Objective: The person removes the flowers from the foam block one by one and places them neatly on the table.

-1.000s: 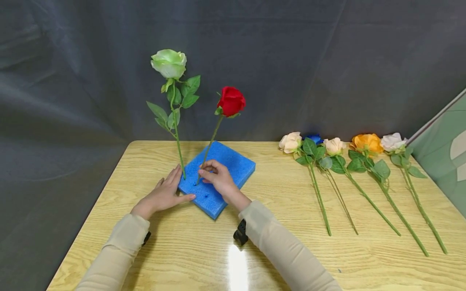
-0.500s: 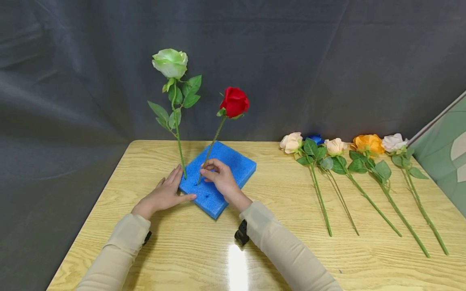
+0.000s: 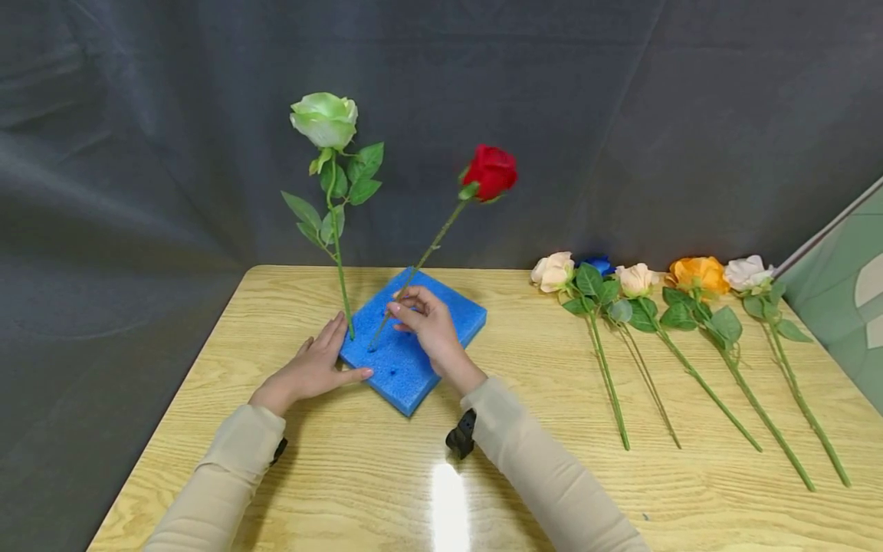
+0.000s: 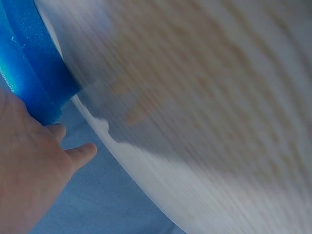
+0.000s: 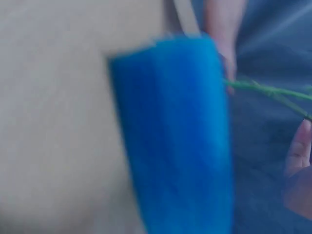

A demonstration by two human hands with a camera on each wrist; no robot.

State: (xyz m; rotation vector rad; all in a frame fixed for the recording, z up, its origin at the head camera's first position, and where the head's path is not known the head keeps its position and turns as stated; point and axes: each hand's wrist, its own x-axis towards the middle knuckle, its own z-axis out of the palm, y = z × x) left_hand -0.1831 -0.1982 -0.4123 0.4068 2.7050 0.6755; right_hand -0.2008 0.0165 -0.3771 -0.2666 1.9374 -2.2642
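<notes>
My right hand [image 3: 433,330] pinches the lower stem of a red rose [image 3: 491,173] between thumb and fingers. The rose leans to the right, its stem's lower end at a hole in a blue foam block [image 3: 455,310]. My left hand [image 3: 310,372] lies spread against the block's left corner, thumb on the near edge. Beside its fingertips a pale green rose [image 3: 324,121] stands almost upright in the foam. The left wrist view has the left hand [image 4: 29,170] along the foam's side. In the right wrist view the foam is blurred and the right hand [image 5: 298,170] shows at the edge.
Several cut roses lie in a row on the right of the wooden table [image 3: 552,368]: cream [image 3: 552,271], blue [image 3: 597,265], peach [image 3: 636,279], orange [image 3: 697,274] and whitish [image 3: 746,271]. Another hole [image 3: 393,372] shows in the foam near its front. Dark cloth [image 3: 483,92] hangs behind.
The red rose has tipped to the right, its bloom swinging right and slightly up. My right hand has shifted a little up and right with the stem. My left hand holds its place.
</notes>
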